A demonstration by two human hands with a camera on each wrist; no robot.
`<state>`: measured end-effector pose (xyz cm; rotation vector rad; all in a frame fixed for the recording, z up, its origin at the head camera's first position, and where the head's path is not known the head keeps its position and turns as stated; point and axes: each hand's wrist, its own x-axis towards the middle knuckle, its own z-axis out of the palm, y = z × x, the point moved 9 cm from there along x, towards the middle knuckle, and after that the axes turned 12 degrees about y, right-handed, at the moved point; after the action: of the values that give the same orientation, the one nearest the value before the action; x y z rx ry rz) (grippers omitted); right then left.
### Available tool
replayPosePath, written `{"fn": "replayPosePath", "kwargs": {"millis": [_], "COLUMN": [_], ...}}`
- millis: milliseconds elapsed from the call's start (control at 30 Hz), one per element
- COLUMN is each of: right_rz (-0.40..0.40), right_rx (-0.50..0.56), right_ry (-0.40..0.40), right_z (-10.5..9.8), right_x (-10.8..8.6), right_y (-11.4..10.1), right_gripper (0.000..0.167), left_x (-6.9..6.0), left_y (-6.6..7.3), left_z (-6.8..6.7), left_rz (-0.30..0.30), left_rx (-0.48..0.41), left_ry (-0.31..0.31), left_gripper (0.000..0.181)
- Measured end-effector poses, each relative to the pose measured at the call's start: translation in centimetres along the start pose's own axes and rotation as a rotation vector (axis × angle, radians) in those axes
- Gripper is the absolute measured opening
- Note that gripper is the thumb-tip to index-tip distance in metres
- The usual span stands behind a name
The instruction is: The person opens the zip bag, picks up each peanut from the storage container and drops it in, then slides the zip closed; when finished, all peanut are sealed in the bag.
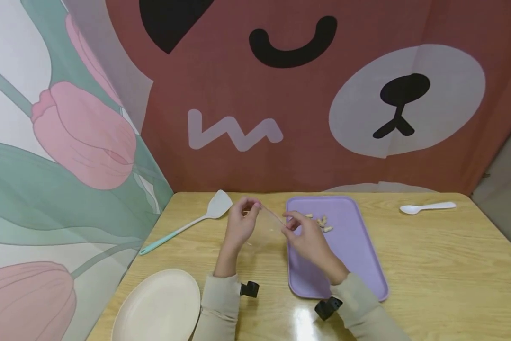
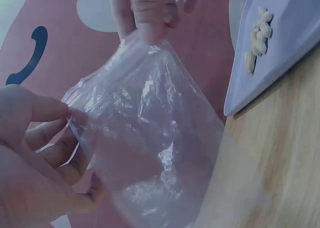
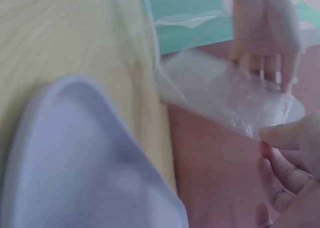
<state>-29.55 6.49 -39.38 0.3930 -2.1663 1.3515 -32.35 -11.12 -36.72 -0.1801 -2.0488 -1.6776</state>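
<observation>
A clear plastic zip bag (image 2: 165, 138) with a reddish strip along its top edge hangs between both hands above the table. My left hand (image 1: 240, 225) pinches one top corner of it between thumb and fingers. At the other corner, my right hand (image 1: 308, 239) pinches the same edge. The bag looks flat, and no contents show through it. Several peanuts (image 1: 323, 222) lie at the far left part of the purple tray (image 1: 349, 255), just beyond the right hand.
Left of the hands, a white spatula (image 1: 219, 204) with a mint handle lies on the wooden table (image 1: 443, 270). A cream plate (image 1: 159, 303) stands at the front left. Toward the back right lies a white spoon (image 1: 427, 207).
</observation>
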Motion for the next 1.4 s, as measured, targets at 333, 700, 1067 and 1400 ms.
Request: {"fn": "replayPosePath", "kwargs": {"millis": [333,700,1067,1400], "right_rz": [-0.017,-0.009,0.081,0.136], "right_rx": [-0.003,0.036,0.113,0.149], "right_ry": [0.080,0.065,-0.043,-0.148], "right_z": [-1.6,-0.8,0.5,1.9], "right_x": [0.5,0.3,1.5,2.4], "right_y": [-1.1,-1.5,-1.5,-1.4], "right_gripper": [0.005,0.005,0.019,0.021], "left_x": [-1.1,-1.7,-1.6,-1.8], "left_y": [1.6,0.2,0.3,0.1], "left_z": [0.2,2.1,2.1,1.9], "left_rz": [0.140,-0.018,-0.049,-0.135], "left_rx": [0.228,0.242,0.172,-0.053], "left_ry": [0.215,0.075,-0.083,-0.229], "left_gripper": [0.017,0.020,0.021,0.021]}}
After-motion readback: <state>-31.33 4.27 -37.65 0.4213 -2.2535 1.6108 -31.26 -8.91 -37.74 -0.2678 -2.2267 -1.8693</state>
